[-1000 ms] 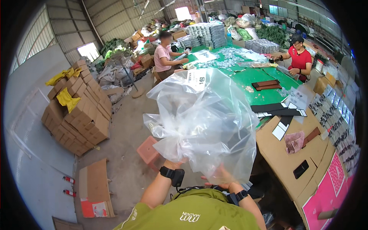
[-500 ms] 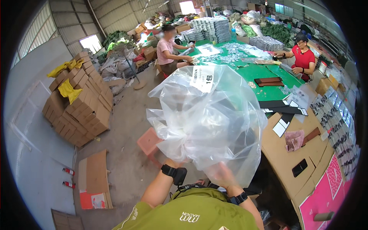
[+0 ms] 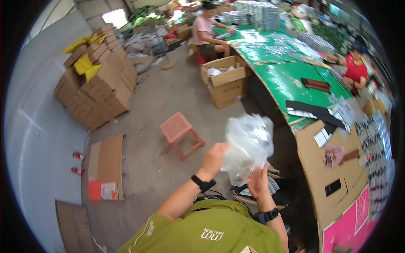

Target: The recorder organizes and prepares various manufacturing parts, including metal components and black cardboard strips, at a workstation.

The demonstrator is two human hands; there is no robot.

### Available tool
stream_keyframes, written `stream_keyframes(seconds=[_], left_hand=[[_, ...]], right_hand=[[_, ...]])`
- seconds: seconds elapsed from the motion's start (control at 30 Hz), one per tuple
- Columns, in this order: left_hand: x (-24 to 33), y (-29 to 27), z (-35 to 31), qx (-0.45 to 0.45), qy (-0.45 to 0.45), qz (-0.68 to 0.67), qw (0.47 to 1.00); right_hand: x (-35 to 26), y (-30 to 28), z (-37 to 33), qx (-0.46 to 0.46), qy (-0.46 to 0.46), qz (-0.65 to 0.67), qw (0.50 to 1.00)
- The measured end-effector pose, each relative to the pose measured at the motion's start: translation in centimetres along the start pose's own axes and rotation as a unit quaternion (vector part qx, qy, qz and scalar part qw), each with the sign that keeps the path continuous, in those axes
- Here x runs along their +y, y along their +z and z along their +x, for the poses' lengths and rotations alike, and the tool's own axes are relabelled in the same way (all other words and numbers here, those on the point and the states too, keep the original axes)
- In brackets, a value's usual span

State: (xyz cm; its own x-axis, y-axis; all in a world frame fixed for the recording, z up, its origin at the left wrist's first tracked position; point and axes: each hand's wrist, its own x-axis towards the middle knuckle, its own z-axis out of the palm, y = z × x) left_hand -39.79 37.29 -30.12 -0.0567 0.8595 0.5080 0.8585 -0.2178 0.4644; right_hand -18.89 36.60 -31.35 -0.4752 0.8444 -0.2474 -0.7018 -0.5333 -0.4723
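Observation:
In front of my chest is a crumpled clear plastic bag [image 3: 249,141], bunched into a compact bundle. My left hand [image 3: 214,159] is closed in a fist on the bag's left side. Against its lower right edge is my right hand [image 3: 258,181], fingers pointing up and thumb side toward the plastic; its fingertips are partly blurred. The bag hangs above the floor, between a pink plastic stool [image 3: 176,128] and the table side.
A green-topped table [image 3: 274,80] with two people seated at it runs along the right. Cardboard [image 3: 310,168] covers its near end, bearing a phone [image 3: 333,187]. An open carton [image 3: 230,90] stands beside it; stacked boxes [image 3: 101,88] rise at the left.
The bag has gone from a big, puffed-out shape to a small bundle. My left hand has moved up and right, and my view has shifted, showing the carton and whole stool.

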Motion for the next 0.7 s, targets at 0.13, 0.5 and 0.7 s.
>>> stream_keyframes(seconds=[0.13,0.5,0.7], left_hand=[[3.0,1.4,-3.5,-0.064,0.219,0.004,0.974],[-1.1,-5.0,-18.2,-0.221,-0.01,-0.245,0.944],[-11.3,-13.6,-29.1,-0.073,-0.264,-0.175,0.946]], right_hand=[[3.7,-4.2,0.8,0.1,0.054,-0.168,0.979],[12.1,-6.7,0.2,0.124,0.082,-0.374,0.915],[18.6,-13.3,2.3,-0.102,-0.091,-0.755,0.641]])
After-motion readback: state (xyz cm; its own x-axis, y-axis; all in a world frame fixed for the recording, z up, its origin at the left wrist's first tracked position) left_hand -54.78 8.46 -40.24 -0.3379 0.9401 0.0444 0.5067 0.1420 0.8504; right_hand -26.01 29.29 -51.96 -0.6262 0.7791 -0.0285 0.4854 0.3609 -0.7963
